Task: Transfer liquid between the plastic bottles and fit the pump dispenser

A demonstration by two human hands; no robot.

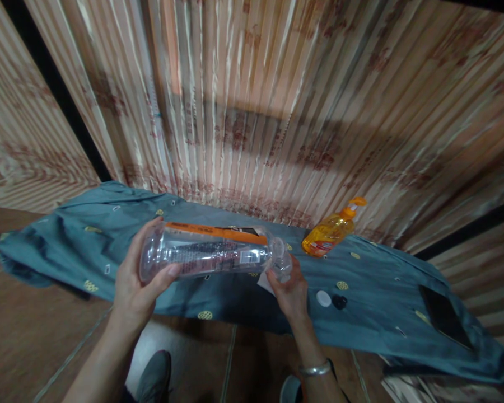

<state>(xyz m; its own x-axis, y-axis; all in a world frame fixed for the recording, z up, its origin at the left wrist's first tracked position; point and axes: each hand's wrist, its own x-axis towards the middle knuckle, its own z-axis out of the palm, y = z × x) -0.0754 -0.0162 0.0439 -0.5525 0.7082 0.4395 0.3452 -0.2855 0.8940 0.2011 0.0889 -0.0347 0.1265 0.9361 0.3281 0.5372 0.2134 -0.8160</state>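
A large clear plastic bottle (218,260) with an orange label strip and a barcode lies on its side in the air, between my hands above the cloth. Its wide base is gripped by my left hand (136,274), thumb along the near side. At the narrower right end, my right hand (289,288) is closed around the neck, and a smaller clear plastic piece shows there; I cannot tell if it is separate. Behind my right fingers a white piece (265,282), perhaps paper, lies partly hidden.
A pump bottle (325,235) of yellow-orange liquid stands at the back right of the blue-green cloth (235,308). Near my right hand lie a white round disc (323,299) and a small black object (340,302). A dark phone (445,316) rests at the right. Pleated curtains (243,112) hang behind.
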